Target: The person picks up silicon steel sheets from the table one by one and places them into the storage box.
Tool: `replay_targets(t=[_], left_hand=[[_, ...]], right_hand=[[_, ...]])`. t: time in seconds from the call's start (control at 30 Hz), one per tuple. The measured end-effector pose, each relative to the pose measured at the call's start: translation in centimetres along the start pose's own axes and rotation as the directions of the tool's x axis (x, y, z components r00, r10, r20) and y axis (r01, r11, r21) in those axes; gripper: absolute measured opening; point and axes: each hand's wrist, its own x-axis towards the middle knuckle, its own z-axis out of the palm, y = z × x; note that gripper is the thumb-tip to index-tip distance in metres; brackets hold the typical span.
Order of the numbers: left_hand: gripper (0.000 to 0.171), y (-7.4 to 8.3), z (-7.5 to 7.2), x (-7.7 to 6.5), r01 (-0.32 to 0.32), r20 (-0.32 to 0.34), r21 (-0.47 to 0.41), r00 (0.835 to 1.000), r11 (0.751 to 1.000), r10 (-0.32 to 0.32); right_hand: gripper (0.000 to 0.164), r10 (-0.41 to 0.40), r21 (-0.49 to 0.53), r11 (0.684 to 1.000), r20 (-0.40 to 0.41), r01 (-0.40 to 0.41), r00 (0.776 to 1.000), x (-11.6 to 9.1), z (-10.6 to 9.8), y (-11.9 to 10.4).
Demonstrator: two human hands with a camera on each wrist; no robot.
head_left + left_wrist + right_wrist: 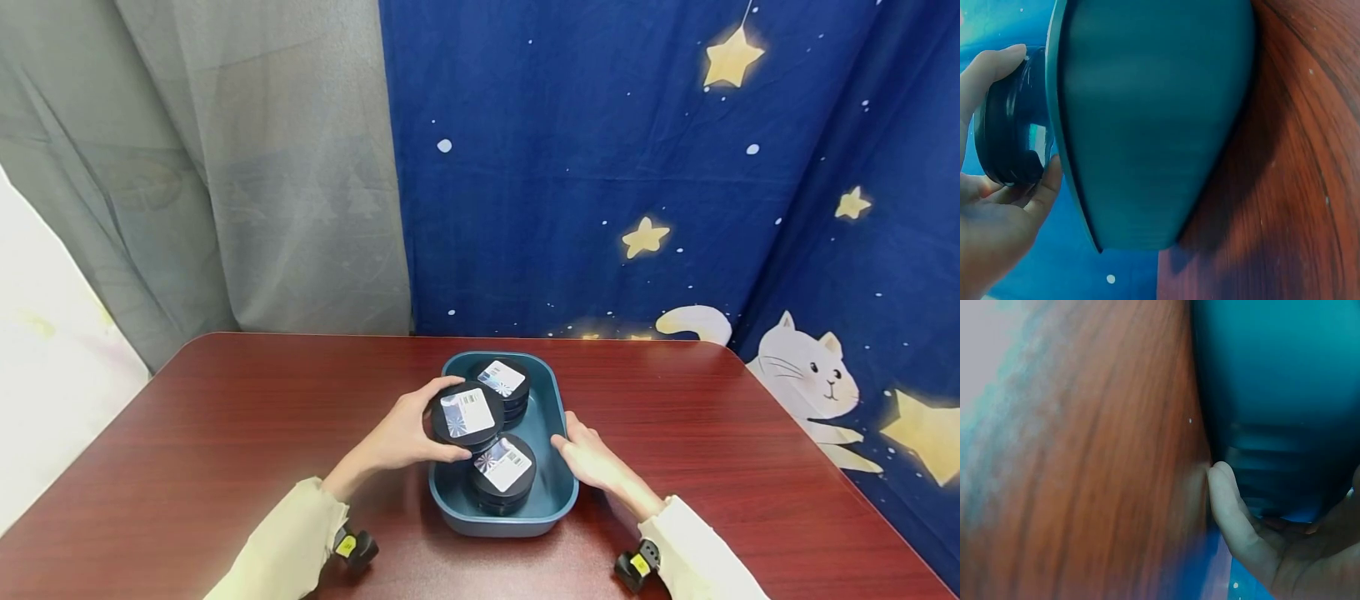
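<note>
A blue plastic bin stands on the table with round black discs in it. My left hand holds a black disc with a white and blue label, thumb and fingers around its edge, over the bin's left rim. In the left wrist view this disc looks thick, like a reel, and is above the rim. Two stacks of similar labelled discs sit in the bin, one at the back and one at the front. My right hand grips the bin's right rim, the thumb over the inside.
The dark red wooden table extends on both sides of the bin. Behind its back edge hang a grey curtain and a blue curtain with stars and a white cat.
</note>
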Motion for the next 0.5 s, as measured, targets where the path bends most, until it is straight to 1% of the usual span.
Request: replay_targets(t=[0.13, 0.37, 0.5], left_hand=[[0.082, 0.2, 0.6, 0.2, -0.007, 0.029, 0.007, 1.000, 1.000, 0.007], [0.082, 0.6, 1.3, 0.5, 0.007, 0.112, 0.013, 0.994, 1.000, -0.009], [0.082, 0.6, 1.7, 0.7, -0.038, 0.139, 0.067, 0.990, 0.997, 0.029]], right_hand=[[0.032, 0.005, -0.002, 1.000, 0.000, -0.005, 1.000, 0.0, 0.0, 0.0], [0.031, 0.011, 0.009, 1.000, 0.000, -0.011, 1.000, 0.0, 0.0, -0.1], [0.031, 0.009, 0.014, 1.000, -0.007, -0.009, 1.000, 0.0, 0.0, -0.1]])
